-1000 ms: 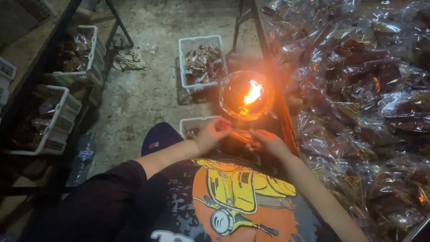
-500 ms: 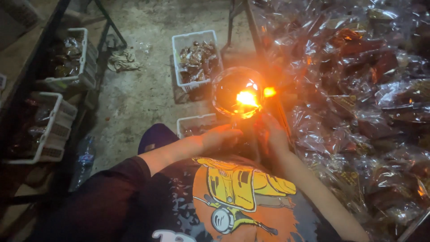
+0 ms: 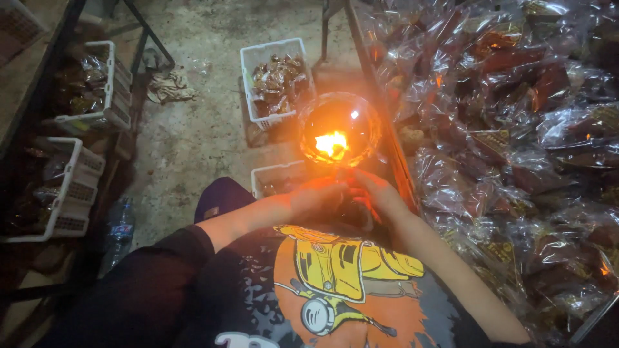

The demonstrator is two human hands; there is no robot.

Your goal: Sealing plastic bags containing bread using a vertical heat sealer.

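Head cam looks down on both hands meeting at frame center, just below a round glass lamp globe (image 3: 340, 129) w/ a bright orange flame (image 3: 332, 143) burning inside. Left hand (image 3: 316, 193) comes in from lower left, forearm bare, fingers curled together toward the right hand; what they pinch is too small and glare-washed to tell. Right hand (image 3: 374, 192) comes up from lower right, fingers bent in and closed, tips touching or nearly touching the left's directly under the globe. Something thin and clear seems caught between the two hands, can't confirm.

Right half of frame: big heap of clear plastic packets (image 3: 516, 129) w/ dark reddish-brown contents, piled on a surface whose edge (image 3: 393, 148) runs diagonally just beside the lamp. Upper center, on the concrete floor (image 3: 187, 142), a white plastic crate (image 3: 274, 80) holds more brownish packets. A second white crate (image 3: 277, 177) sits just below-left of the lamp, partly hidden by the left hand. Left edge: two more white crates (image 3: 97, 84) (image 3: 64, 193) on a dark shelf frame. Crumpled rag (image 3: 169, 87) on floor, upper left. Plastic bottle (image 3: 119, 229) lies lower left by the shelf. Bottom center: person's dark shirt w/ yellow-orange graphic (image 3: 348, 283).
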